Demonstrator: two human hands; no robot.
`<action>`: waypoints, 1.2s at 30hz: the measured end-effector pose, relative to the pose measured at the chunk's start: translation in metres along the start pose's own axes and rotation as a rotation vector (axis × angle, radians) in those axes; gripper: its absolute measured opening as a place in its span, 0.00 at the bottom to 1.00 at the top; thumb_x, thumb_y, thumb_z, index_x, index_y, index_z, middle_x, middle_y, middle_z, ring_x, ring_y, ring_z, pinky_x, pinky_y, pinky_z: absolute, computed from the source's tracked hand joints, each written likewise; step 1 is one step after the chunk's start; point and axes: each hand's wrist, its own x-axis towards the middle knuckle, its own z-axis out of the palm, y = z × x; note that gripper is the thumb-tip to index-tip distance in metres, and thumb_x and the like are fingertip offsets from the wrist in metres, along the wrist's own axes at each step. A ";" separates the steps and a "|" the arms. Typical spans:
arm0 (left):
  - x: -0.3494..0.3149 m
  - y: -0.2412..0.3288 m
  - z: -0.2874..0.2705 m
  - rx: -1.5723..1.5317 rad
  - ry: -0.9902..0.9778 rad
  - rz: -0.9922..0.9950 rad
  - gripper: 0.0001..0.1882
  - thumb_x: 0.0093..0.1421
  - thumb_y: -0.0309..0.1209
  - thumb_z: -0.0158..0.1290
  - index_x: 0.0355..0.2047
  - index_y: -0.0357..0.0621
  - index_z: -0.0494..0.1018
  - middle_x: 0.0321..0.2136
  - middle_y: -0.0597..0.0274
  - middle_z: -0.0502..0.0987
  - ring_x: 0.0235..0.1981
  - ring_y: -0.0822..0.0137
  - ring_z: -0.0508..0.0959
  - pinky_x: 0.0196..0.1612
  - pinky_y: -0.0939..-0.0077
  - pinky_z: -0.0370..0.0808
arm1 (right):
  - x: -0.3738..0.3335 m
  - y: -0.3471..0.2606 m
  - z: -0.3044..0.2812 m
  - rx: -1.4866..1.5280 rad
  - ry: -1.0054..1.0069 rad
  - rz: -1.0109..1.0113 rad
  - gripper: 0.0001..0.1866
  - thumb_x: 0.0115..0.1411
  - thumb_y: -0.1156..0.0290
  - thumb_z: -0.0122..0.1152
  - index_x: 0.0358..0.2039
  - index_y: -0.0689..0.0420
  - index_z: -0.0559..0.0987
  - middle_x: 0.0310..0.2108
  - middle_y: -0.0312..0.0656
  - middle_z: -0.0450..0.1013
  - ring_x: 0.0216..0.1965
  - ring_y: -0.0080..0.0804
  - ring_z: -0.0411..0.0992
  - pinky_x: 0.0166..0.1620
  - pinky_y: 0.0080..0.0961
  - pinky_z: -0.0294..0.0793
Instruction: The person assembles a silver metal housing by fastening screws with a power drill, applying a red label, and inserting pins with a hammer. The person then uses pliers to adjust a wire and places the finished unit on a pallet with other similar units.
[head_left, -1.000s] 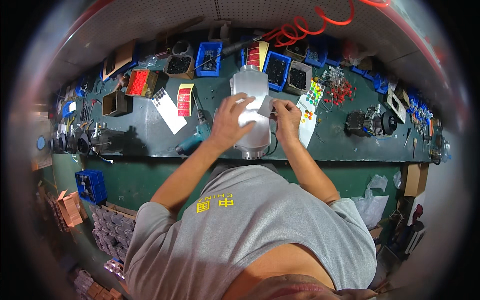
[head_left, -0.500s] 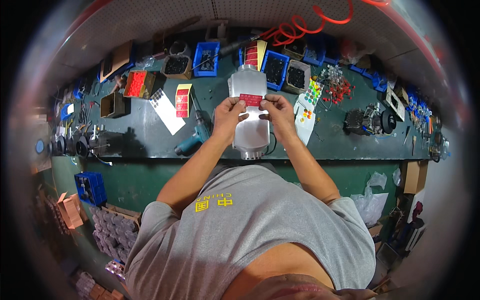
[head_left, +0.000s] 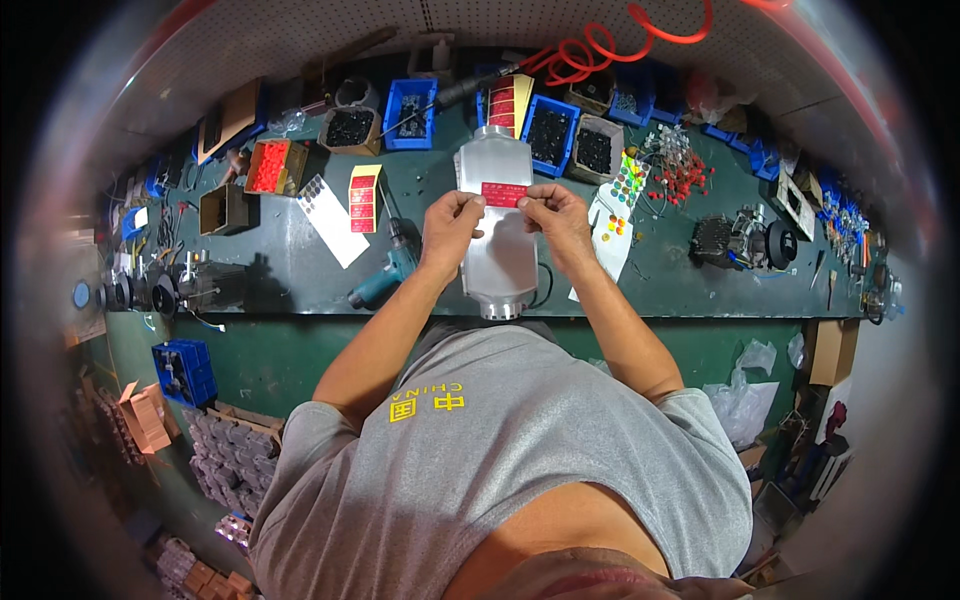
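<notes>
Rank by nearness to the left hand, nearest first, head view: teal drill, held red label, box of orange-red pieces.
1. Held red label: touching the left hand.
2. Teal drill: just left.
3. Box of orange-red pieces: farther left.

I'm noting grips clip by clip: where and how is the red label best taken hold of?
Probably by its two short ends, pinched from left and right. The red label is a thin, flat strip set crosswise over the silver housing, so end grips leave its middle uncovered; the left hand and right hand hold it this way.
</notes>
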 end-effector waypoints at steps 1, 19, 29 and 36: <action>0.002 -0.001 0.000 0.030 -0.002 0.005 0.09 0.68 0.35 0.56 0.38 0.41 0.77 0.31 0.67 0.76 0.29 0.77 0.74 0.32 0.79 0.76 | 0.002 0.000 -0.001 0.003 -0.005 0.007 0.10 0.59 0.76 0.70 0.40 0.63 0.80 0.28 0.36 0.77 0.26 0.20 0.73 0.30 0.20 0.77; 0.107 -0.013 0.011 0.727 0.220 0.190 0.15 0.61 0.39 0.60 0.34 0.38 0.79 0.31 0.49 0.83 0.36 0.49 0.83 0.40 0.58 0.77 | 0.118 0.046 0.005 -0.408 0.281 -0.265 0.13 0.52 0.79 0.73 0.36 0.66 0.80 0.27 0.37 0.79 0.27 0.19 0.75 0.34 0.20 0.76; 0.112 -0.001 0.016 0.833 0.236 0.087 0.14 0.60 0.41 0.59 0.33 0.42 0.80 0.31 0.52 0.84 0.37 0.48 0.83 0.41 0.55 0.78 | 0.125 0.042 0.009 -0.547 0.363 -0.280 0.20 0.47 0.75 0.73 0.40 0.66 0.78 0.27 0.46 0.81 0.29 0.34 0.81 0.38 0.30 0.80; 0.112 0.004 0.018 0.856 0.229 0.074 0.15 0.59 0.42 0.61 0.31 0.42 0.80 0.31 0.51 0.84 0.36 0.48 0.84 0.41 0.55 0.78 | 0.125 0.039 0.008 -0.552 0.340 -0.268 0.20 0.47 0.75 0.73 0.41 0.66 0.78 0.27 0.46 0.81 0.29 0.35 0.82 0.38 0.30 0.80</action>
